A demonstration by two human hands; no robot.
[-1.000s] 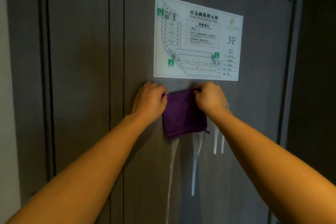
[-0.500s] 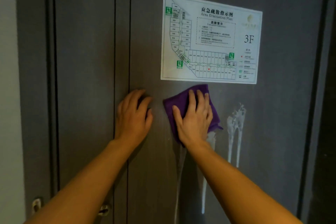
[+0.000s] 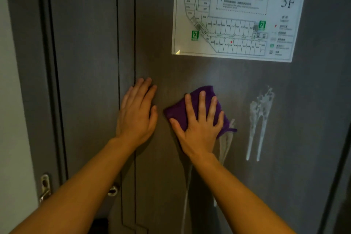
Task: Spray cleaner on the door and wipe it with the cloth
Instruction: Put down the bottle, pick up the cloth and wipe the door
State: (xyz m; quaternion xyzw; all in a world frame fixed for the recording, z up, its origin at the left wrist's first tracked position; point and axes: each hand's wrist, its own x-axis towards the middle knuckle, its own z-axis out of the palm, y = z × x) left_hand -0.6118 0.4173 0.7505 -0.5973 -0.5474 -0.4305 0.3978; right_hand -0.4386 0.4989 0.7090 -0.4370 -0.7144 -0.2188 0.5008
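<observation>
A dark grey door (image 3: pixel 163 24) fills the view. My right hand (image 3: pixel 199 125) lies flat, fingers spread, pressing a folded purple cloth (image 3: pixel 178 112) against the door below the evacuation plan. My left hand (image 3: pixel 136 112) rests flat and empty on the door just left of the cloth, by the panel seam. White foam streaks (image 3: pixel 258 119) of cleaner run down the door to the right of the cloth, and more drips trail below my right wrist. No spray bottle is in view.
A laminated evacuation plan (image 3: pixel 237 15) marked 3F is fixed to the door above the cloth. A metal latch plate (image 3: pixel 44 188) sits on the frame at lower left, and a door handle (image 3: pixel 113 190) shows behind my left forearm. A pale wall (image 3: pixel 11 100) borders the left.
A second ago both hands held the cloth by its top edge; now my right hand alone presses it flat, slightly lower, and my left hand lies on the door. The view has come closer.
</observation>
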